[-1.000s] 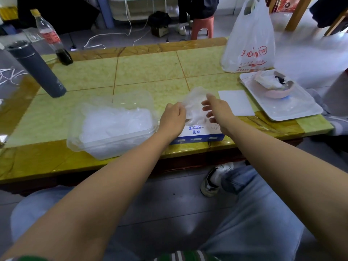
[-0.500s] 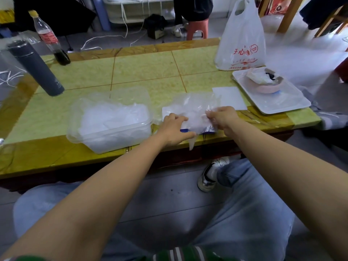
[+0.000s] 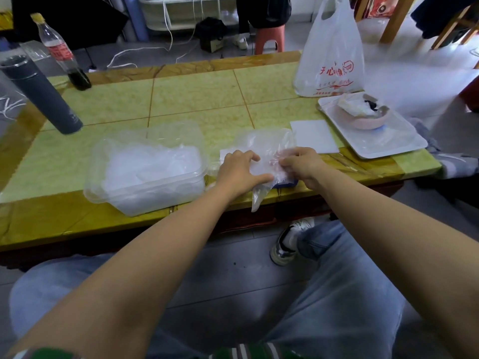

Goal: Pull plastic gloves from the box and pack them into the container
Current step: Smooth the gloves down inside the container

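Left hand (image 3: 239, 169), right hand (image 3: 302, 164) both pinching one plastic glove (image 3: 264, 143), fingers curled on film. Second ago barely out of glove box (image 3: 286, 183); now fully out, spread over box, tail dangling past table (image 3: 197, 99) edge. Pretty sure next stop is clear container (image 3: 160, 195) just left, already heaped.

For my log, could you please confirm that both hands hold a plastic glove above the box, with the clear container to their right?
Not quite: the head view shows the clear container to their left, not right. The left hand and right hand do hold a plastic glove above the box.
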A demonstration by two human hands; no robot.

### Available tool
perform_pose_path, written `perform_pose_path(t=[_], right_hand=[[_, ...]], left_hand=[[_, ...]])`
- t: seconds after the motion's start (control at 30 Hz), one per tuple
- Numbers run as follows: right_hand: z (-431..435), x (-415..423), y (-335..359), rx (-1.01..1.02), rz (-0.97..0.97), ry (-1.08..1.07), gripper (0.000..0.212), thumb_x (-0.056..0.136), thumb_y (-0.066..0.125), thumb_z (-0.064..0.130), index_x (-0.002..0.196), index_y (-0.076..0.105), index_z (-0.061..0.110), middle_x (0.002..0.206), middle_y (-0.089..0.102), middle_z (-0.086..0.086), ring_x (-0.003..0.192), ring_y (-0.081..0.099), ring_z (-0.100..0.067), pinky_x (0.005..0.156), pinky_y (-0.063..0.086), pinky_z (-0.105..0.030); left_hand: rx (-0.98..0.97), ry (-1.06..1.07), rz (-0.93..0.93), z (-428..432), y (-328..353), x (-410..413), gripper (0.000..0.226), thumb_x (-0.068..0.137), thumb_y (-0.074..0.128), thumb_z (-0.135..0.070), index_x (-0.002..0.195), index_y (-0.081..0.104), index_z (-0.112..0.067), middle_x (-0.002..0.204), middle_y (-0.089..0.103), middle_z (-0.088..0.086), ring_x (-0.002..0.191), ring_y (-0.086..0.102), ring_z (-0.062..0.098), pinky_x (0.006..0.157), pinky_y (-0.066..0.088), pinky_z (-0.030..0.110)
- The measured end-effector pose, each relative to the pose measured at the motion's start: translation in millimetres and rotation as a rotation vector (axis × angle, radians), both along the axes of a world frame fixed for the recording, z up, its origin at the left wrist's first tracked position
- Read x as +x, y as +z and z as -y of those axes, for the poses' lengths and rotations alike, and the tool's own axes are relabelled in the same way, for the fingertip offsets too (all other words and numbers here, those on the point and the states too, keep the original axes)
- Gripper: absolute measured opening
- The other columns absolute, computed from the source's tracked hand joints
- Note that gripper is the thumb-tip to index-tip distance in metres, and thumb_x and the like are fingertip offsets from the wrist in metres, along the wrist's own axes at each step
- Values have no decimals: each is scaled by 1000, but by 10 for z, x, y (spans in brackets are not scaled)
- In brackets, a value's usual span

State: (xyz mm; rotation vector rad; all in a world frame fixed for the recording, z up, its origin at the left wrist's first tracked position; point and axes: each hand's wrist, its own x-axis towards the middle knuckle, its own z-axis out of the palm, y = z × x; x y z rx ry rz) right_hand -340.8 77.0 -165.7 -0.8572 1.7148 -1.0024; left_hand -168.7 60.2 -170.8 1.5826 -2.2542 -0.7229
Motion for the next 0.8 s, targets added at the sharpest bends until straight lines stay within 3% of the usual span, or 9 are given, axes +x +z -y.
perform_pose_path(t=[0.13, 0.2, 0.3, 0.43, 0.57, 0.67, 0.73, 0.8], right_hand=[[50, 13, -36, -11, 25, 15, 29, 84, 72, 3, 112, 67, 2, 93, 69, -12, 62, 56, -15, 44, 42, -21], [73, 20, -40, -4, 35, 11, 35, 82, 75, 5, 115, 66, 2, 96, 68, -12, 60, 59, -12, 42, 42, -20], [101, 28, -28, -1, 43, 30, 28, 82, 75, 5, 109, 68, 2, 79, 66, -5, 52, 57, -6, 40, 41, -16], [117, 66, -1, -11, 76, 71, 18, 79, 77, 6, 95, 70, 6, 70, 65, -2, 49, 56, -5, 44, 42, -15], [160, 2, 23, -53, 167, 65, 16, 81, 75, 2, 94, 68, 8, 82, 66, -6, 55, 64, -5, 50, 49, -15], [254, -70, -83, -36, -44, -33, 24, 79, 77, 7, 97, 63, 14, 99, 63, -7, 75, 65, -15, 67, 56, -28], [305, -39, -154, 25, -265, -38, 43, 77, 80, 10, 111, 53, 11, 108, 56, -6, 93, 58, -21, 85, 53, -35], [329, 39, -156, 66, -393, 10, 65, 75, 82, 13, 125, 42, 5, 121, 49, -10, 110, 52, -26, 89, 46, -33]], left_hand=[[-7, 77, -74, 96, -49, -64, 8, 81, 74, -31, 79, 68, -26, 87, 67, -8, 93, 61, 18, 74, 51, 31], [-5, 97, -152, 116, -58, -88, 11, 84, 71, -32, 81, 67, -22, 85, 65, -9, 89, 62, 16, 70, 47, 27], [71, 78, -298, 101, -41, -133, 39, 79, 73, -48, 102, 63, -18, 98, 62, -8, 90, 57, 10, 75, 46, 26], [43, 132, -281, 163, -85, -164, 9, 82, 73, -29, 79, 69, -22, 80, 68, -9, 77, 63, 10, 65, 47, 25], [27, 259, -358, 238, -71, -79, 10, 87, 66, -26, 80, 66, -21, 75, 64, -9, 74, 61, 13, 66, 45, 25], [-4, 330, -417, 228, -38, -9, 11, 95, 54, -26, 86, 53, -20, 74, 57, -8, 78, 62, 21, 64, 41, 29], [-33, 320, -437, 187, 8, 13, 12, 97, 50, -25, 88, 51, -18, 72, 52, -8, 72, 57, 18, 64, 44, 31], [-77, 287, -409, 139, 62, 29, 12, 96, 50, -26, 87, 50, -18, 69, 48, -11, 63, 47, 9, 61, 40, 28]])
